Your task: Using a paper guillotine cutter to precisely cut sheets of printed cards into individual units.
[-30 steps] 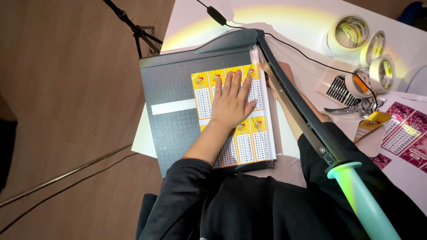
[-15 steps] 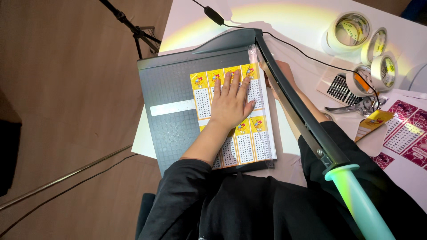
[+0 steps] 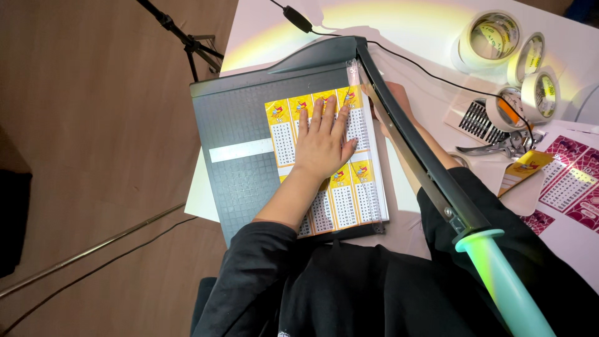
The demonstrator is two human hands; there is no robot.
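Note:
A dark grey paper cutter (image 3: 243, 125) lies on a white table (image 3: 424, 37). On its bed rests a yellow printed sheet (image 3: 349, 193) of small number-grid cards. My left hand (image 3: 321, 146) lies flat on the sheet, fingers spread and pointing away from me. The cutter's long blade arm (image 3: 412, 143) is raised, its pale green handle (image 3: 502, 287) close to the camera. My right hand (image 3: 392, 100) sits just past the cutting edge, at the sheet's far right corner. The arm hides most of it, so I cannot tell what its fingers touch.
Several rolls of tape (image 3: 486, 37) stand at the table's back right, above a metal hand tool (image 3: 499, 146). Pink printed sheets (image 3: 568, 181) lie at the right edge. A black cable (image 3: 430, 65) crosses the table. A tripod leg (image 3: 187, 40) stands on the brown floor to the left.

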